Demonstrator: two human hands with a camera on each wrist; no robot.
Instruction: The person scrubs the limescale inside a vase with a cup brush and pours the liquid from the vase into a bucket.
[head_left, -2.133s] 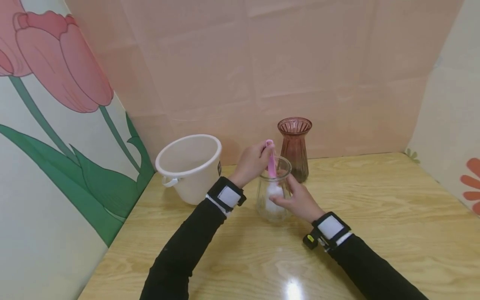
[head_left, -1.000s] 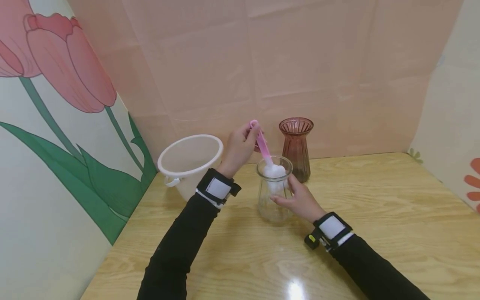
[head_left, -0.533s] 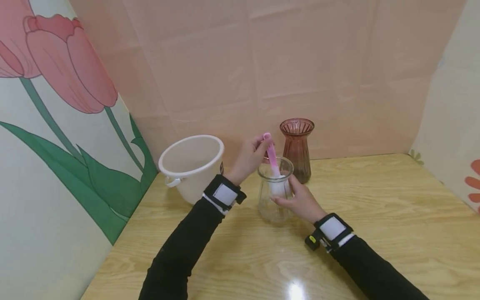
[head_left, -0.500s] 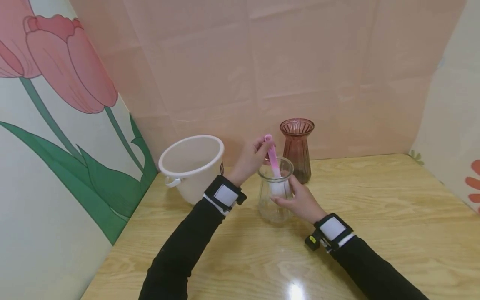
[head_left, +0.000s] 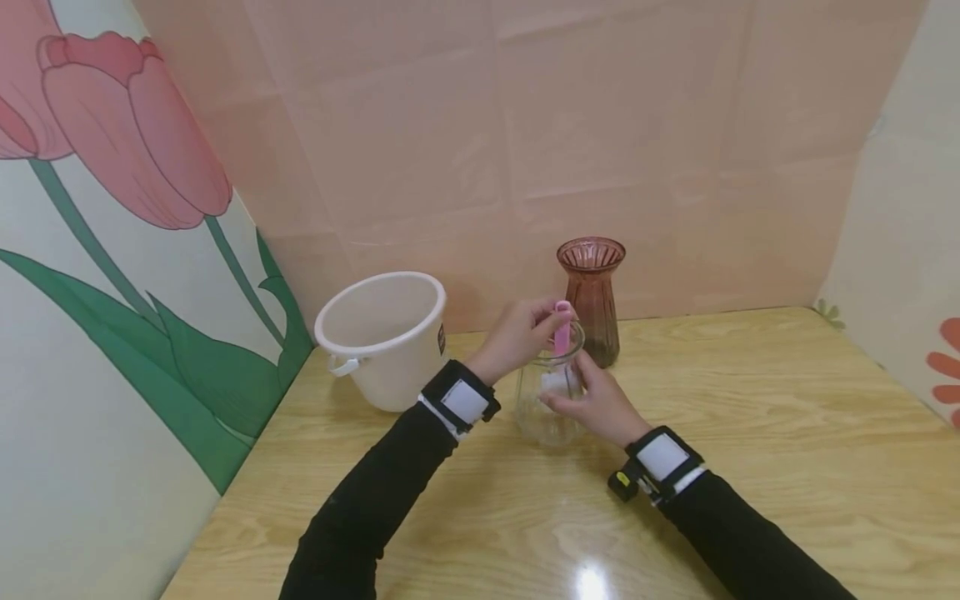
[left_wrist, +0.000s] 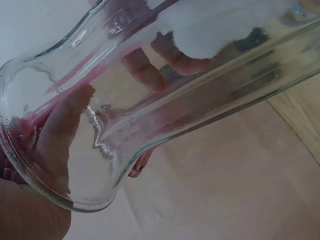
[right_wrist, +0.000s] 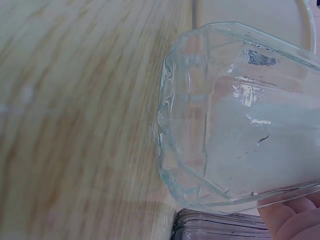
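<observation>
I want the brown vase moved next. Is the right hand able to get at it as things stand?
Probably not at once: the right hand grips the clear glass jar. The brown vase stands just behind the jar, nothing blocking it, so letting go first should do.

The jar stands on the table. The bucket is to its left. The vase stands just behind it.

A white bucket and a ribbed reddish vase stand on the wooden table.
</observation>
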